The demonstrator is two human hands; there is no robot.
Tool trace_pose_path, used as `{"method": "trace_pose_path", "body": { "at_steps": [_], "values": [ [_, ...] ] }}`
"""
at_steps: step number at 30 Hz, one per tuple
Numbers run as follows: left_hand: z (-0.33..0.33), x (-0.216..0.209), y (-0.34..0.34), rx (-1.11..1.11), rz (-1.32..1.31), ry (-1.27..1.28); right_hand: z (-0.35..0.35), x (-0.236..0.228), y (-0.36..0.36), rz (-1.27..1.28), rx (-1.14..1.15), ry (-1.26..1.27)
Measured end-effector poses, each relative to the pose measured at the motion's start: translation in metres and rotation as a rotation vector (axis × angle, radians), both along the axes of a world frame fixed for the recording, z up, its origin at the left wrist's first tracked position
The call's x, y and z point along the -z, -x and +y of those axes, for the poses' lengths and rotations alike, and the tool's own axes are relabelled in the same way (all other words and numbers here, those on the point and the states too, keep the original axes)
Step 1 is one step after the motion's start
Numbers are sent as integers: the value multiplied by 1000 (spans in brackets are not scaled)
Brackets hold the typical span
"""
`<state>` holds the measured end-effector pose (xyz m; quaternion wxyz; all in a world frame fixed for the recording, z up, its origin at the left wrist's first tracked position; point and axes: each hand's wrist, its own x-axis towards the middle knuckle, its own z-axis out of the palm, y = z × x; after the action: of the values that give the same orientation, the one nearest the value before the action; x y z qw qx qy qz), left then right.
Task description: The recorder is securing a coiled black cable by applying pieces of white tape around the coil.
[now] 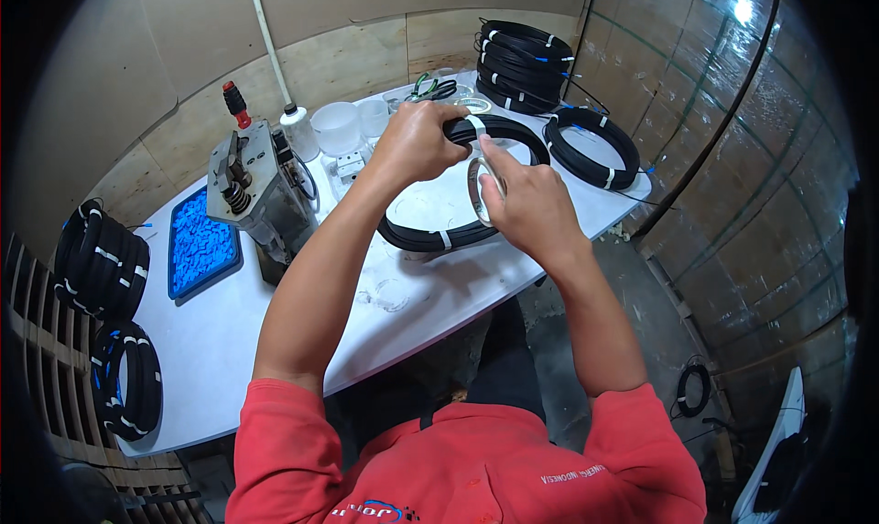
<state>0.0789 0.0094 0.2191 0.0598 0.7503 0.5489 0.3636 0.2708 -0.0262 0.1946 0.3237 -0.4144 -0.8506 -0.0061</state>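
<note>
A coil of black cable (414, 238) lies on the white table in front of me, with white tape bands around it. My left hand (423, 142) is closed around the coil's far left part. In my right hand (538, 205) is a roll of white tape (474, 193), its inner ring facing left. A white tape strip (476, 123) crosses the top of the coil between the hands, and my right fingertips touch its lower end. The fingers hide part of the strip.
Left on the white table (366, 332) stand a metal press (247, 181) and a blue tray (174, 291) of small blue pieces. Behind are a white bottle (298, 132), a translucent tub (337, 128) and pliers (424, 88). Stacked coils (522, 66) and another coil (595, 172) sit at right; more coils (103, 263) at left.
</note>
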Motion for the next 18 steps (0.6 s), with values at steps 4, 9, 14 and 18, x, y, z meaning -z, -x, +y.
{"method": "trace_pose_path", "body": {
  "at_steps": [4,9,14,18],
  "values": [
    [0,2,0,-25,25,-65,3,1,4,-14,8,-48],
    [1,14,4,16,17,-236,5,3,7,31,90,73],
    [-5,13,0,5,14,-210,11,-4,8,-6,95,52],
    [-3,18,-2,-15,81,-255,16,-5,8,-50,128,47]
  ]
}}
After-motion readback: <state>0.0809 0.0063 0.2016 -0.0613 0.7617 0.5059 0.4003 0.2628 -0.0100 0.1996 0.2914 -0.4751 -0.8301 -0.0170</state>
